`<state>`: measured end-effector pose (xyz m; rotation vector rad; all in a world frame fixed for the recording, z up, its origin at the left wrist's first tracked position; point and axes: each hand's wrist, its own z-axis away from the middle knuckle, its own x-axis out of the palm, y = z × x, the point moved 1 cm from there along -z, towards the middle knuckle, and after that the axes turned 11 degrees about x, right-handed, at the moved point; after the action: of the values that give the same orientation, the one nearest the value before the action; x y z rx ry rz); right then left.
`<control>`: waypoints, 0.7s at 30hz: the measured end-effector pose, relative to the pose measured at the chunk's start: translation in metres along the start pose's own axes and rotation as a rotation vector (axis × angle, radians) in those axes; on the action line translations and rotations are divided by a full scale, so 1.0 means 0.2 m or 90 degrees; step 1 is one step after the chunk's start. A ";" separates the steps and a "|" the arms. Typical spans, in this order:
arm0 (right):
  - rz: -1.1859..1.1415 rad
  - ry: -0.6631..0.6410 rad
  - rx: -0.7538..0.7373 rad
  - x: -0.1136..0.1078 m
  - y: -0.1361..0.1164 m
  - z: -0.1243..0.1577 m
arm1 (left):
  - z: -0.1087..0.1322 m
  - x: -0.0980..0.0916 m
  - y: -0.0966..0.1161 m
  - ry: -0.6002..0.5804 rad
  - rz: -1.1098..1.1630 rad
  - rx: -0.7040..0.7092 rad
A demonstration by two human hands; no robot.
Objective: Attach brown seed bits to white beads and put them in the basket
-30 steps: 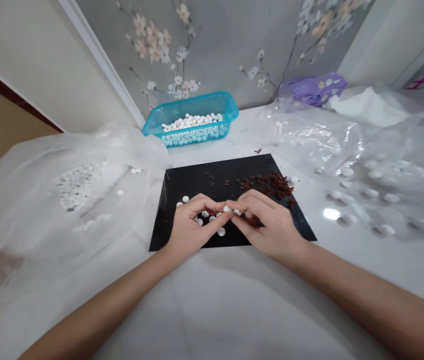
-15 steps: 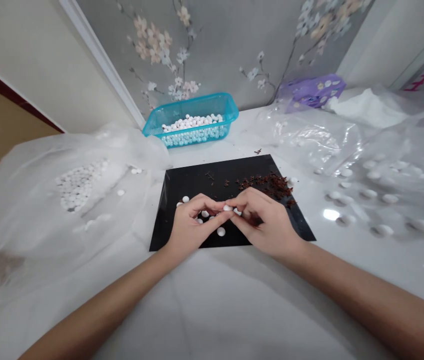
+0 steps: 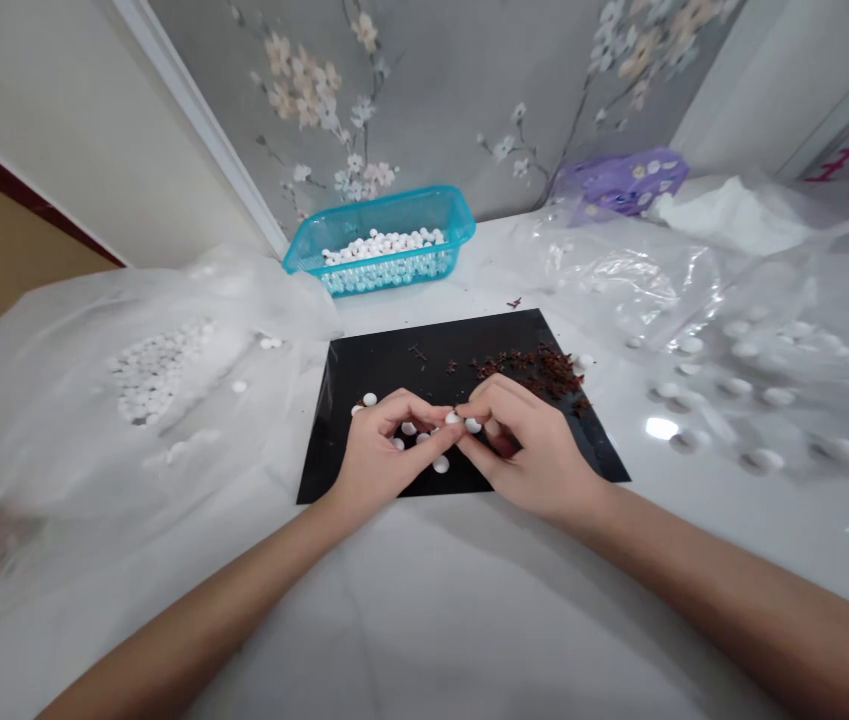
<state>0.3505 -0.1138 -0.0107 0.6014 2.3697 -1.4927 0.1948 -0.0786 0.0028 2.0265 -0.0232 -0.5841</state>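
Here, your left hand (image 3: 383, 452) and right hand (image 3: 536, 448) both pinch one round white ball (image 3: 452, 419), midway between them over the black board (image 3: 375, 355); the brown bits (image 3: 560, 373) lie beyond, nearer your right.

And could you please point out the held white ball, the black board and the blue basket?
Held white ball (image 3: 452, 419), head view: middle of its visible surface.
Black board (image 3: 361, 362), head view: bare part near its far left corner.
Blue basket (image 3: 394, 213), head view: inside of its back wall.
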 end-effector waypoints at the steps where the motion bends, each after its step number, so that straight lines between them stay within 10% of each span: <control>1: 0.008 -0.013 -0.012 -0.01 0.00 0.00 | 0.00 0.00 0.00 -0.004 0.000 -0.001; 21: 0.031 -0.102 -0.058 -0.04 -0.02 -0.02 | -0.01 0.00 0.01 -0.035 0.028 -0.027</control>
<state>0.3568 -0.1124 -0.0022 0.4941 2.2707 -1.3503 0.1951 -0.0784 0.0051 1.9639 -0.0880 -0.6075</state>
